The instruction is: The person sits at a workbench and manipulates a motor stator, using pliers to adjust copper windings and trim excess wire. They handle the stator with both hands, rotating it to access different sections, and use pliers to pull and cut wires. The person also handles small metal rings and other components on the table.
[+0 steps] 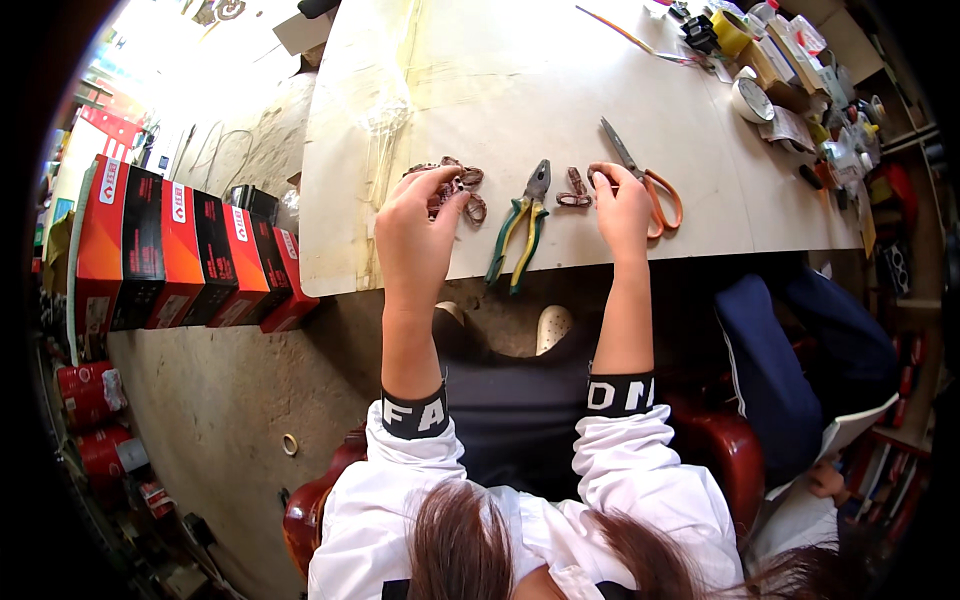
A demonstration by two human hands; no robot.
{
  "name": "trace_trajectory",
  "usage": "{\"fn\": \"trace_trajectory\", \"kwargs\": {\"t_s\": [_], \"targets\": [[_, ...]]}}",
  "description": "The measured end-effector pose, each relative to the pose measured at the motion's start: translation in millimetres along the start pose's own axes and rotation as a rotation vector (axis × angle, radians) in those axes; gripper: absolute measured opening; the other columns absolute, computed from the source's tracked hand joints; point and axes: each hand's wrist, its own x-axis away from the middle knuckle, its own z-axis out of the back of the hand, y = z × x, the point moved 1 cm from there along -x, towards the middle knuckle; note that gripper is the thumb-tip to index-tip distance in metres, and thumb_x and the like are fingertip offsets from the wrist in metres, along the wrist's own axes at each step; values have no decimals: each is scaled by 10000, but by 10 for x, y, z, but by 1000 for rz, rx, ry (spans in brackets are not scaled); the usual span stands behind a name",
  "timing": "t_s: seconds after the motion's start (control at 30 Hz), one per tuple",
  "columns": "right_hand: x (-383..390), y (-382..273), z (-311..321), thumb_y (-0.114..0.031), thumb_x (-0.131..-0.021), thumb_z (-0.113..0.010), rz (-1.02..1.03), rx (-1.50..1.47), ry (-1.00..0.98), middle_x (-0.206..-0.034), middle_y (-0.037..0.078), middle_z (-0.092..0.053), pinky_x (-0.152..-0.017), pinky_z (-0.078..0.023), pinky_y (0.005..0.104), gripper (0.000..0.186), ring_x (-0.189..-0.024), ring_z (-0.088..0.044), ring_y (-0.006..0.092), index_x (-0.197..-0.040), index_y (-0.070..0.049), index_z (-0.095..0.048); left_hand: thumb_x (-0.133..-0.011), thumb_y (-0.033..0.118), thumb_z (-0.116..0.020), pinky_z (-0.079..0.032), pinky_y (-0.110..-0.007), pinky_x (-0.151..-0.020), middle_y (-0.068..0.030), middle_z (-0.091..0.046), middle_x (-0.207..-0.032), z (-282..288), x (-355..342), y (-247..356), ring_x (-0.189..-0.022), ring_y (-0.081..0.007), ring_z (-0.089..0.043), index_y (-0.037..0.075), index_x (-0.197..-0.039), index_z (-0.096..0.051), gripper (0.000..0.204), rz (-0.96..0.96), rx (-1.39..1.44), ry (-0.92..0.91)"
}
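Observation:
My left hand (412, 225) is closed over a small heap of brown, loop-shaped pieces (475, 208) on the pale tabletop; its fingertips pinch at the heap, and what lies between them is too small to make out. My right hand (622, 205) is closed too, thumb against fingers, with a small dark bit at the tips that I cannot name. Just left of it lie a few more brown loops (574, 190). Pliers (527, 215) with green and yellow handles rest between my hands, jaws pointing away. Beside my right hand lie orange-handled scissors (660, 205), partly covered by it.
Clutter with yellow tape (732, 32) and a white round container (751, 101) lines the table's far right. Red and black boxes (140, 255) stand in a row left of the table (560, 90). Someone in blue trousers (770, 360) sits at my right.

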Motion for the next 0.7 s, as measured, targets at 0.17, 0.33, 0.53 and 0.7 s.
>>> {"fn": "trace_trajectory", "kwargs": {"t_s": [0.17, 0.33, 0.53, 0.7], "targets": [[12, -59, -80, -131, -868, -656, -28, 57, 56, -981, 122, -698, -806, -497, 357, 172, -909, -638, 265, -985, -7, -673, -694, 83, -788, -339, -419, -1094, -190, -510, -1329, -21, 48, -223, -1313, -352, -398, 92, -1177, -652, 502, -147, -496, -135], [144, -405, -340, -175, -789, -734, 254, 257, 128, -962, 78, -679, -895, -436, 392, 217, -991, -549, 279, -977, -75, -693, -662, 164, -839, -325, -430, -1107, -181, -436, -1404, -87, 17, -426, -1345, -365, -346, 144, -1352, -520, 760, -12, -609, -70], [548, -776, -795, -275, -660, -832, 350, 456, -91, -920, 47, -672, -872, -401, 383, 339, -979, -540, 241, -922, -105, -698, -656, 151, -829, -431, -403, -1016, -156, -495, -1360, -24, -45, -518, -1235, -336, -490, 115, -1307, -542, 712, 99, -450, -179], [587, -735, -921, -227, -664, -818, 357, 548, -160, -927, 59, -670, -870, -410, 400, 303, -996, -542, 260, -908, -96, -696, -649, 115, -823, -422, -403, -1023, -165, -486, -1373, -8, -26, -548, -1231, -351, -489, 103, -1296, -543, 705, 28, -427, -183]]}}
